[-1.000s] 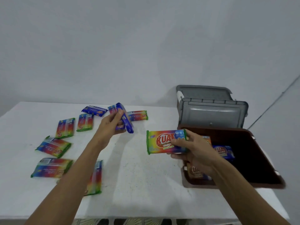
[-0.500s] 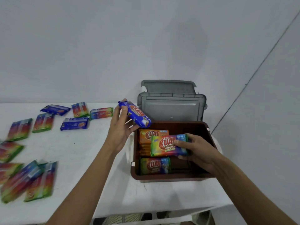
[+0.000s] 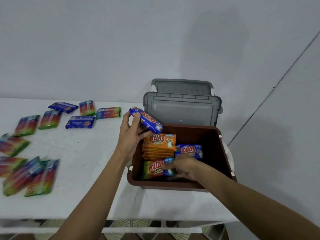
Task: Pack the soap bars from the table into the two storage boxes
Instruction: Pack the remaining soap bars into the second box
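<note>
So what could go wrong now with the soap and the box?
1. The left hand holds the blue soap bar tilted above the rim of the brown box. It might slip and land on the table instead.
2. The right hand holds the rainbow soap bar low in the box, right beside the orange stack. A bump could knock that stack over.

left grip (image 3: 130,135): raised, holds blue bar (image 3: 149,121) | right grip (image 3: 183,168): low, pinches rainbow bar (image 3: 152,168)
</note>
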